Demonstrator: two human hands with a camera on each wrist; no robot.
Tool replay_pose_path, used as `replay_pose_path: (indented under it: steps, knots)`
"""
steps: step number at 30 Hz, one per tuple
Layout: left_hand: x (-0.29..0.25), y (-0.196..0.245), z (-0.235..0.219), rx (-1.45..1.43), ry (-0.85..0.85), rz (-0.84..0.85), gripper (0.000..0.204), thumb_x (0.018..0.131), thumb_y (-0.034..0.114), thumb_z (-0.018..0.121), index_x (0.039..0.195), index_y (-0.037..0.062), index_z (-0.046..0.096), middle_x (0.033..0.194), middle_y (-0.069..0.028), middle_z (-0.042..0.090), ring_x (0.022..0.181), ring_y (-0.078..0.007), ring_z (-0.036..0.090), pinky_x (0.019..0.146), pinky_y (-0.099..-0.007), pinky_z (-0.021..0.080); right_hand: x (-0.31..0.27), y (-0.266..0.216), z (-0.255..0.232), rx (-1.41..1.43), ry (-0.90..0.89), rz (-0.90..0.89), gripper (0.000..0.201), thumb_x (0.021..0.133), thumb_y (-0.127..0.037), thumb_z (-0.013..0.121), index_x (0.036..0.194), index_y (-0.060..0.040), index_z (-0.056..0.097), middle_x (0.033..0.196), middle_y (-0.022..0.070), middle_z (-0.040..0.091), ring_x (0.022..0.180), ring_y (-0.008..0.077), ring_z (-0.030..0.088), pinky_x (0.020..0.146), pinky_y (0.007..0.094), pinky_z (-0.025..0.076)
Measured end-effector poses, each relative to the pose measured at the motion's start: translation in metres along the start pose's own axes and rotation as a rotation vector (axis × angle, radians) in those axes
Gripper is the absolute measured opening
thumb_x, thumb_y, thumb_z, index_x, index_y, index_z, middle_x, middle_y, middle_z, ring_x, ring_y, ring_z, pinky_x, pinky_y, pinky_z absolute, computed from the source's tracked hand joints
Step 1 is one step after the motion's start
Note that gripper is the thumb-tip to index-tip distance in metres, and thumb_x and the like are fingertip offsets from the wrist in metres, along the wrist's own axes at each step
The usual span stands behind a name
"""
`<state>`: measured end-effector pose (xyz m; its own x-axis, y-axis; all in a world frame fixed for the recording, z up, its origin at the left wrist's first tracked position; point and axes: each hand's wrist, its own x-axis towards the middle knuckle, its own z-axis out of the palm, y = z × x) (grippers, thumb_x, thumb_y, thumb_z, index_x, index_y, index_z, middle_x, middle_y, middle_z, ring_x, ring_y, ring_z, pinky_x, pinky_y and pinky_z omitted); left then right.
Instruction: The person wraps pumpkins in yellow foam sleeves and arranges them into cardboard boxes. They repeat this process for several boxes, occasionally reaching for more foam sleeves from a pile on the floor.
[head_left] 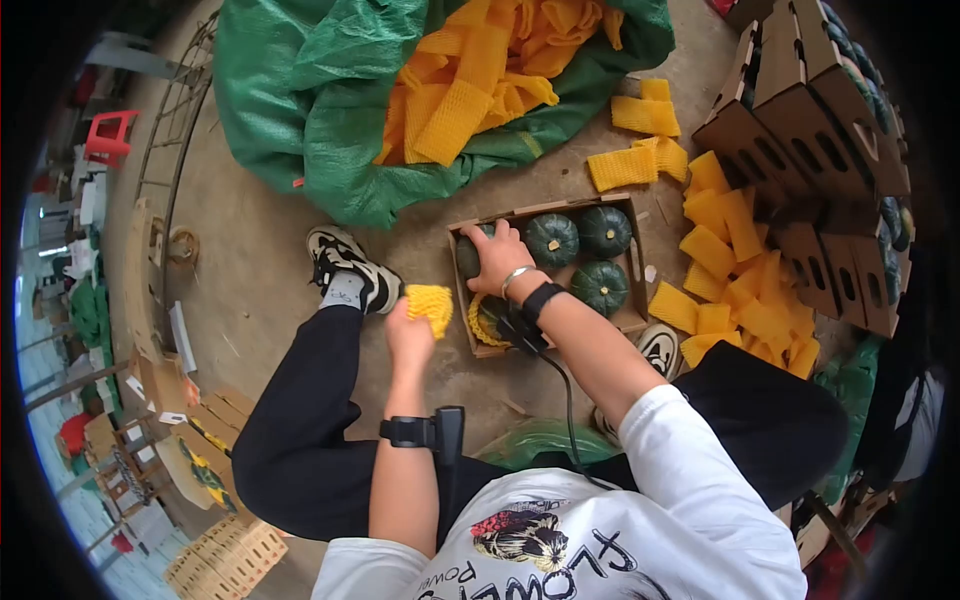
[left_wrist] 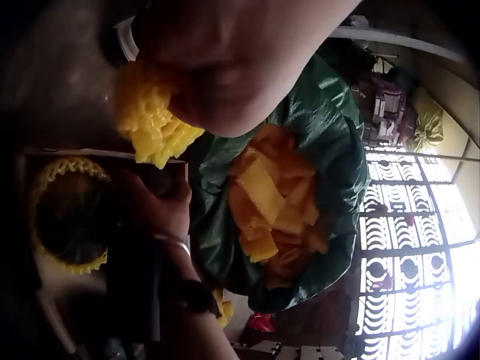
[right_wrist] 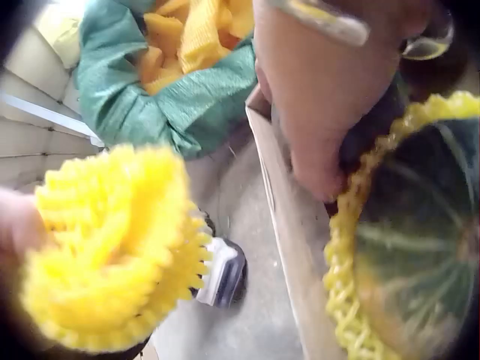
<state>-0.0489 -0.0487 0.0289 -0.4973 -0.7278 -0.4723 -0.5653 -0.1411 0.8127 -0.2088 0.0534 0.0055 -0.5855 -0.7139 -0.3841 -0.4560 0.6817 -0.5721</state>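
Observation:
A cardboard box (head_left: 648, 245) on the floor holds several dark green pumpkins (head_left: 551, 240). My right hand (head_left: 500, 262) grips the pumpkin (head_left: 467, 258) in the box's far left corner, fingers spread over its top and side. Just nearer, another pumpkin (right_wrist: 420, 247) sits with a yellow foam net (right_wrist: 346, 277) around it; the wrist gear partly hides it in the head view. Left of the box, my left hand (head_left: 408, 338) pinches a bunched yellow foam net sleeve (head_left: 428, 308), apart from the box. In the right wrist view this sleeve (right_wrist: 112, 247) shows its open end.
Beyond the box stands a large green sack (head_left: 340, 110) full of yellow foam nets (head_left: 465, 100). More loose nets (head_left: 750, 290) lie heaped on the right, beside stacked cardboard boxes (head_left: 800, 120) of pumpkins. My shoes (head_left: 350, 265) flank the box, and a cable (head_left: 568, 400) runs from the right wrist.

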Motion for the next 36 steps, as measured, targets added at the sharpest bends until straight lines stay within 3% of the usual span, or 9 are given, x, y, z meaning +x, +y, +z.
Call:
replay_pose_path:
  steps: [9, 11, 13, 18, 20, 23, 29, 33, 36]
  knots:
    - [-0.074, 0.04, 0.005, -0.777, -0.542, 0.02, 0.055, 0.079, 0.01, 0.071, 0.125, 0.009, 0.041, 0.114, -0.0061, 0.054, 0.108, -0.018, 0.053, 0.092, -0.035, 0.044, -0.115, -0.041, -0.058, 0.311, 0.313, -0.585, 0.068, 0.062, -0.023, 0.077, 0.124, -0.0165, 0.048, 0.113, 0.0201, 0.051, 0.104, 0.0345, 0.051, 0.072, 0.043, 0.053]
    - [-0.088, 0.054, 0.003, -0.871, -0.538, -0.018, 0.054, 0.08, 0.012, 0.068, 0.127, 0.0083, 0.041, 0.116, -0.0071, 0.054, 0.109, -0.0193, 0.053, 0.094, -0.0348, 0.043, -0.123, -0.011, -0.062, 1.441, -0.227, 0.124, 0.052, 0.085, -0.023, 0.061, 0.131, -0.0086, 0.042, 0.121, 0.0067, 0.055, 0.104, 0.0202, 0.057, 0.089, 0.0371, 0.048]
    - [-0.093, 0.06, -0.005, -1.021, -0.875, -0.091, 0.058, 0.08, 0.013, 0.067, 0.13, 0.0081, 0.039, 0.119, -0.0081, 0.053, 0.111, -0.0209, 0.053, 0.095, -0.0353, 0.043, -0.145, -0.01, -0.05, 1.911, -0.282, 0.153, 0.041, 0.09, -0.027, 0.054, 0.126, -0.0083, 0.048, 0.115, 0.0059, 0.058, 0.099, 0.0169, 0.058, 0.08, 0.0374, 0.052]
    - [-0.111, 0.053, -0.006, -1.022, -1.037, -0.145, 0.062, 0.08, 0.011, 0.066, 0.134, 0.0081, 0.035, 0.123, -0.0079, 0.051, 0.112, -0.0224, 0.052, 0.096, -0.0381, 0.043, -0.147, -0.003, -0.006, 1.786, -0.006, 0.021, 0.022, 0.093, -0.025, 0.051, 0.103, -0.0064, 0.058, 0.098, 0.0048, 0.063, 0.083, 0.0157, 0.061, 0.072, 0.0314, 0.051]
    - [-0.11, 0.055, -0.011, -0.842, -0.904, -0.15, 0.062, 0.081, 0.008, 0.065, 0.134, 0.0093, 0.034, 0.123, -0.0073, 0.05, 0.111, -0.0219, 0.053, 0.091, -0.0395, 0.047, -0.149, -0.005, -0.029, 0.628, 0.605, 0.11, 0.021, 0.092, -0.021, 0.052, 0.086, -0.0019, 0.058, 0.082, 0.0117, 0.065, 0.066, 0.0244, 0.061, 0.065, 0.0345, 0.049]
    - [-0.112, 0.052, -0.002, -0.724, -0.641, -0.074, 0.061, 0.083, 0.006, 0.064, 0.135, 0.0107, 0.032, 0.122, -0.0068, 0.05, 0.11, -0.021, 0.053, 0.084, -0.0392, 0.051, -0.161, -0.008, -0.02, 0.703, 0.619, -0.096, 0.022, 0.09, -0.017, 0.052, 0.104, -0.0012, 0.06, 0.094, 0.0181, 0.063, 0.087, 0.025, 0.062, 0.077, 0.0301, 0.047]
    - [-0.118, 0.045, 0.004, -0.396, -0.607, -0.072, 0.066, 0.082, 0.017, 0.068, 0.136, 0.0134, 0.031, 0.121, -0.0092, 0.049, 0.111, -0.0221, 0.052, 0.079, -0.0402, 0.054, -0.155, 0.026, 0.003, 2.156, -0.206, 0.035, 0.044, 0.097, -0.035, 0.038, 0.128, -0.0059, 0.046, 0.125, 0.0115, 0.054, 0.112, 0.0242, 0.054, 0.098, 0.0385, 0.041]
    - [-0.127, 0.026, 0.025, 0.814, -0.234, 0.678, 0.089, 0.059, 0.037, 0.081, 0.132, 0.009, 0.038, 0.131, -0.0225, 0.037, 0.12, -0.0381, 0.041, 0.102, -0.0471, 0.035, -0.153, 0.019, 0.05, 2.179, -0.311, 0.301, 0.042, 0.098, -0.034, 0.034, 0.13, -0.008, 0.042, 0.127, 0.0127, 0.051, 0.113, 0.0271, 0.053, 0.099, 0.0424, 0.041]
    - [-0.096, 0.022, 0.023, 0.883, -0.43, 0.545, 0.09, 0.055, 0.035, 0.083, 0.131, 0.0117, 0.042, 0.131, -0.0205, 0.036, 0.118, -0.0369, 0.042, 0.102, -0.0446, 0.036, -0.14, 0.02, 0.056, 2.039, -0.348, 0.341, 0.045, 0.098, -0.036, 0.033, 0.134, -0.0093, 0.038, 0.128, 0.0105, 0.05, 0.114, 0.0249, 0.053, 0.09, 0.0438, 0.048]
